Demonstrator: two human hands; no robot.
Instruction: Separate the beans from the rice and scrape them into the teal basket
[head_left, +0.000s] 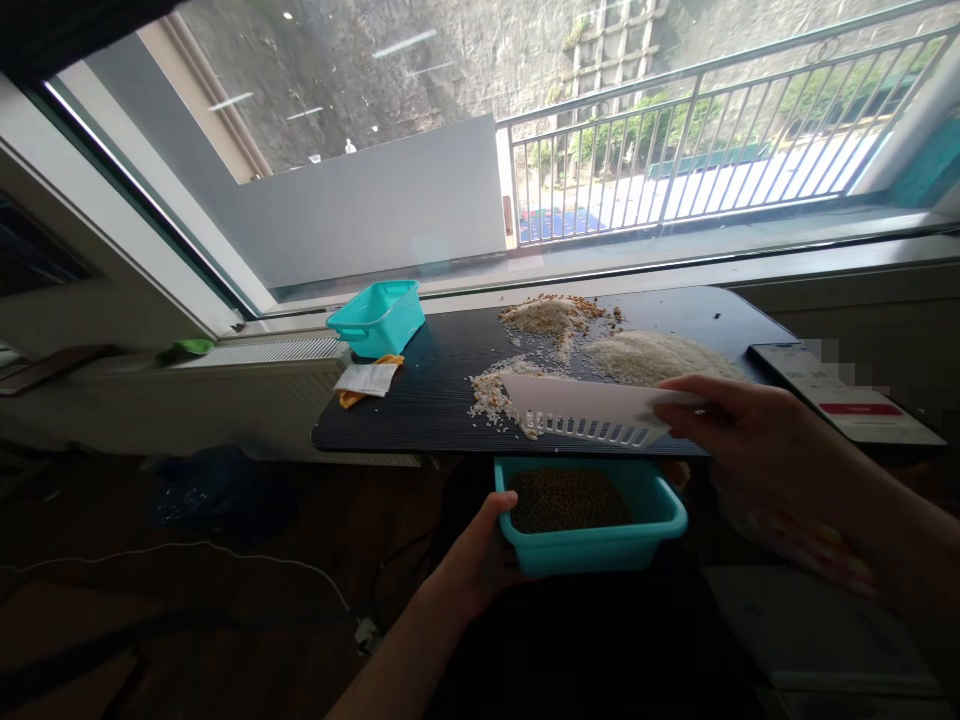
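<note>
My right hand (739, 420) grips the handle of a white slotted scoop (577, 400), which is held low over the front of the dark table. A small pile of white rice mixed with brown beans (491, 392) lies at the scoop's far left end. My left hand (480, 555) is closed on the left rim of a turquoise plastic tub (592, 555), just below the table's front edge. Many small brown beans (566, 500) cover the tub's bottom. Behind the scoop are a heap of white rice (660, 355) and a mixed heap of rice and beans (551, 318).
A second turquoise tub (382, 320) stands at the table's (442, 350) back left. In front of it a white packet (365, 379) lies on an orange-yellow item. A phone (840, 395) is at the right edge. Behind is a window; a radiator (300, 400) stands left.
</note>
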